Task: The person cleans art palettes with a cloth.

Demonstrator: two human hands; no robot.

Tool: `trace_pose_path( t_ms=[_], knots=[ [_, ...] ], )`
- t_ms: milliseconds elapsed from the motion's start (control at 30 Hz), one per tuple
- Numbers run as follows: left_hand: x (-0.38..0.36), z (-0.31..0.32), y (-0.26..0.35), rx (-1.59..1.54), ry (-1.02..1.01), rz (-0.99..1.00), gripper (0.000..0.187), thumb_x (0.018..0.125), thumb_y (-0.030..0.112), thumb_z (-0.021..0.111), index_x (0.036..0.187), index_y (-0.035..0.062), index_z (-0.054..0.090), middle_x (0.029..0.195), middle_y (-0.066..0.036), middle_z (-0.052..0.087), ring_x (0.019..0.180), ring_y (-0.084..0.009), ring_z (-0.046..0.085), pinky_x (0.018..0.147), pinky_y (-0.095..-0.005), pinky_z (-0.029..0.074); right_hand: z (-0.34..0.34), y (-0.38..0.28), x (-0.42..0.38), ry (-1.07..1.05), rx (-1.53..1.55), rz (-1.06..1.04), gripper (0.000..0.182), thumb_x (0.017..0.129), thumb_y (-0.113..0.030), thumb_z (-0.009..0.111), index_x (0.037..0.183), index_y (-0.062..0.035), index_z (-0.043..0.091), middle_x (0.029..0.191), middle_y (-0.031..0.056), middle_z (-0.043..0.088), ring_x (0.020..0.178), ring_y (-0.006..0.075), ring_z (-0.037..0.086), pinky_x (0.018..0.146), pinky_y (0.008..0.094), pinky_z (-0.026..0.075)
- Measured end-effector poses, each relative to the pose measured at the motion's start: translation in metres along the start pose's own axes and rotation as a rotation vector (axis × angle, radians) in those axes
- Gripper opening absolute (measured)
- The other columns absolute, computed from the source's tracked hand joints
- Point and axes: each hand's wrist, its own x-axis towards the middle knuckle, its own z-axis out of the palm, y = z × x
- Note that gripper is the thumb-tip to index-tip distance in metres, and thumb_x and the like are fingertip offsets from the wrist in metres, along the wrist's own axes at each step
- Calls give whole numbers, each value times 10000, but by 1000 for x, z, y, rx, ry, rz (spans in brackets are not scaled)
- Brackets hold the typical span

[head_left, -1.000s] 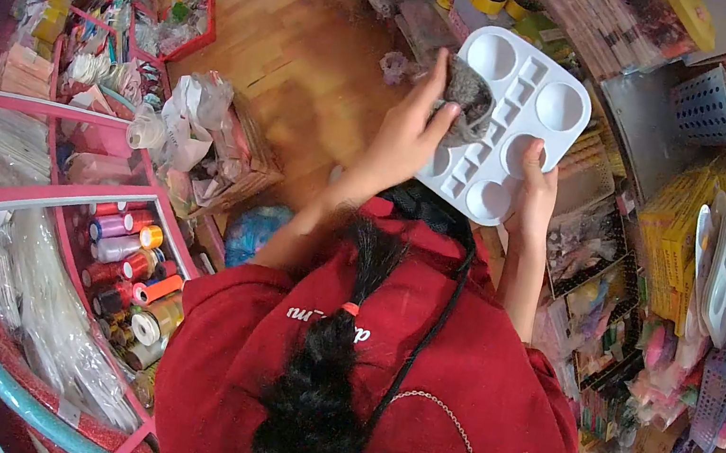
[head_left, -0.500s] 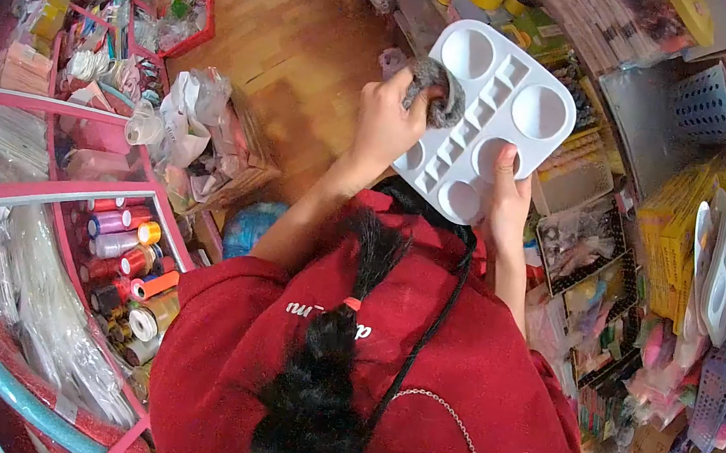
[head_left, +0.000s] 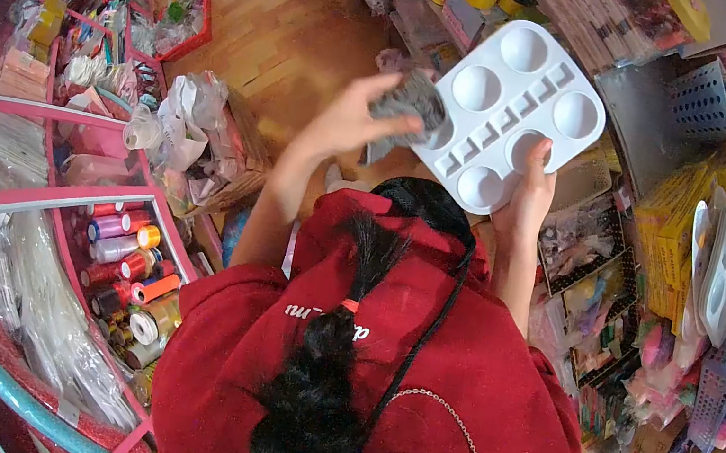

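Note:
My right hand (head_left: pixel 526 196) grips the lower right edge of a white paint palette (head_left: pixel 530 173), thumb on its face and fingers behind it. The palette is tilted, with several round wells and a row of small rectangular ones. In my left hand (head_left: pixel 347 118) is a crumpled grey cloth (head_left: pixel 409 108), which meets the palette's left edge and partly covers a round well there. That hand is a little blurred.
To the left, pink-edged shelf bins (head_left: pixel 30 209) hold ribbon spools (head_left: pixel 124 249) and plastic packets. On the right, more white palettes (head_left: pixel 720 272) stand by yellow packs (head_left: pixel 667 249). A blue-grey basket (head_left: pixel 703 101) sits farther back. Wooden floor (head_left: pixel 265 9) shows ahead.
The palette has shifted up and to the right with my right hand. My left hand and the cloth have moved left and down across it, from the middle wells to the edge.

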Motion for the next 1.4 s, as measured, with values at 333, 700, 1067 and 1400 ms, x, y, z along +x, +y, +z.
trace_pose_path(
  t_ms=[333,700,1067,1400],
  knots=[
    [5,27,-12,316,223,17,286,723,194,723,876,-20,611,724,-101,648,684,-104,586,643,-292,465,13,-10,-7,-27,60,81,607,885,-428,489,1267,24,349,1213,108,455,1111,206,436,949,318,324],
    [33,33,3,-144,646,310,399,905,280,499,1145,-38,513,1009,-157,612,879,-178,594,788,-283,468,33,4,-14,109,338,21,452,917,-362,436,1227,-42,353,1135,95,495,1018,247,529,851,412,461],
    [44,42,14,946,383,629,241,743,17,546,983,15,558,1007,-95,548,903,-270,530,798,-347,455,29,-11,-20,51,108,-25,430,901,-356,501,1104,23,475,1004,62,544,899,139,509,801,280,404],
    [28,49,18,459,193,358,213,761,-11,569,966,-10,626,890,-144,624,770,-224,620,718,-280,479,12,-25,-25,4,-294,-302,284,924,-221,459,927,49,547,824,27,574,761,98,493,665,264,399]
  ],
)
